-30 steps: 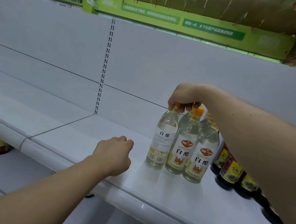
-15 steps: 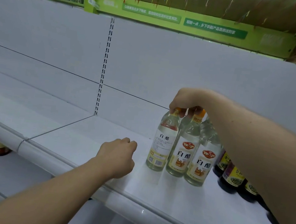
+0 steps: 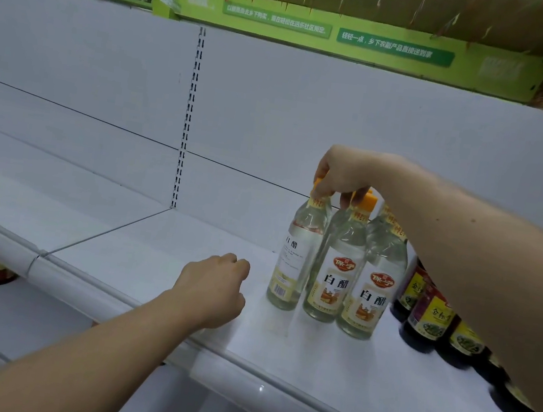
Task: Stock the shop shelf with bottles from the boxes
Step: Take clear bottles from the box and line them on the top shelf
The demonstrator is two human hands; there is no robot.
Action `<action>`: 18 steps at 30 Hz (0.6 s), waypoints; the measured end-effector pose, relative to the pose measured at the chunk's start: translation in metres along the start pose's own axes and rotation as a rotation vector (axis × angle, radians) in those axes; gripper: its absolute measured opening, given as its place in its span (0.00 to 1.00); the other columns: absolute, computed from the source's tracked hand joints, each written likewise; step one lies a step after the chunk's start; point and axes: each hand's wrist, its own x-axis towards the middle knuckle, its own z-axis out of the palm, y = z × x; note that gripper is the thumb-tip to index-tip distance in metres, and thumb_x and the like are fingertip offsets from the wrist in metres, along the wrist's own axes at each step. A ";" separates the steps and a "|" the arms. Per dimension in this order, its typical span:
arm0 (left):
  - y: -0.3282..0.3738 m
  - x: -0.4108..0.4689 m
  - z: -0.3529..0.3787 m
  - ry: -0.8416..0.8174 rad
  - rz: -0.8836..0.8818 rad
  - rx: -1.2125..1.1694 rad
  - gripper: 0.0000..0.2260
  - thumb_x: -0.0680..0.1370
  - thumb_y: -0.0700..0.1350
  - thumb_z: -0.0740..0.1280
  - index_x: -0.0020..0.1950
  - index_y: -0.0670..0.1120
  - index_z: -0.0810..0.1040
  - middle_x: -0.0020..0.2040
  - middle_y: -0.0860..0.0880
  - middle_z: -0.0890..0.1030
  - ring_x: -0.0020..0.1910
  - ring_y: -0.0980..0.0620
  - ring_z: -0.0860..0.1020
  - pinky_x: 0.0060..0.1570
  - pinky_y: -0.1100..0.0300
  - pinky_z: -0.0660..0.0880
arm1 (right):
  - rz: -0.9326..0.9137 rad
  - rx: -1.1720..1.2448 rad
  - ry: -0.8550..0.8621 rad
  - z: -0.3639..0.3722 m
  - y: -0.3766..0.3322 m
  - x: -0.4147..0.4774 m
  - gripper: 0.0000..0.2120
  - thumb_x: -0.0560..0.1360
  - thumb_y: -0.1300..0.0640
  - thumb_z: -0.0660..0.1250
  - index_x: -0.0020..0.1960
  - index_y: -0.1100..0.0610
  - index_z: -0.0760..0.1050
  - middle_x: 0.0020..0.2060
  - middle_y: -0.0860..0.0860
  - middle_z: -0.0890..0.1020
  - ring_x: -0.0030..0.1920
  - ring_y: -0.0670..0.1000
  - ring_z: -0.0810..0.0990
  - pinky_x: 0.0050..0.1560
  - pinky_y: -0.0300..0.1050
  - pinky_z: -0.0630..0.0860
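Head: right hand (image 3: pixel 343 174) grip on bottle (image 3: pixel 294 260) unchanged

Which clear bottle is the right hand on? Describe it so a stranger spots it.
Find the white shelf and its cluster of clear, orange-capped bottles left of the dark bottles. Take the leftmost bottle, its cap pinched by the right hand. Only its label shows a barcode, not the red logo.

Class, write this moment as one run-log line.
right hand grips leftmost clear bottle cap | left hand curled, empty | bottle upright on shelf
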 end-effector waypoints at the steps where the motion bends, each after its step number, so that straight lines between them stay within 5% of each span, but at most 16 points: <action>1: 0.000 0.000 0.000 0.000 -0.002 -0.001 0.15 0.80 0.49 0.61 0.67 0.51 0.72 0.60 0.52 0.75 0.58 0.49 0.76 0.49 0.54 0.74 | 0.006 -0.012 0.006 0.001 0.000 0.001 0.12 0.76 0.53 0.76 0.52 0.61 0.82 0.46 0.56 0.84 0.32 0.55 0.85 0.37 0.50 0.85; 8: -0.003 0.001 0.001 -0.003 -0.008 -0.007 0.16 0.81 0.49 0.61 0.68 0.51 0.72 0.60 0.53 0.75 0.59 0.49 0.76 0.50 0.54 0.74 | 0.075 -0.098 0.093 0.007 0.000 0.004 0.22 0.76 0.42 0.74 0.42 0.63 0.80 0.33 0.54 0.85 0.27 0.53 0.80 0.35 0.47 0.82; 14: -0.003 0.002 0.002 0.001 -0.016 -0.005 0.15 0.80 0.49 0.61 0.67 0.51 0.72 0.59 0.53 0.75 0.57 0.49 0.75 0.47 0.55 0.72 | 0.128 -0.172 0.144 0.010 -0.005 0.003 0.23 0.78 0.41 0.72 0.40 0.61 0.76 0.34 0.55 0.82 0.27 0.53 0.77 0.32 0.44 0.76; 18: -0.002 0.002 0.002 -0.007 -0.023 -0.006 0.15 0.80 0.48 0.61 0.67 0.51 0.72 0.59 0.53 0.75 0.57 0.49 0.75 0.47 0.55 0.71 | 0.160 -0.268 0.219 0.016 -0.008 0.007 0.25 0.78 0.39 0.70 0.36 0.57 0.69 0.34 0.52 0.75 0.32 0.54 0.74 0.43 0.47 0.76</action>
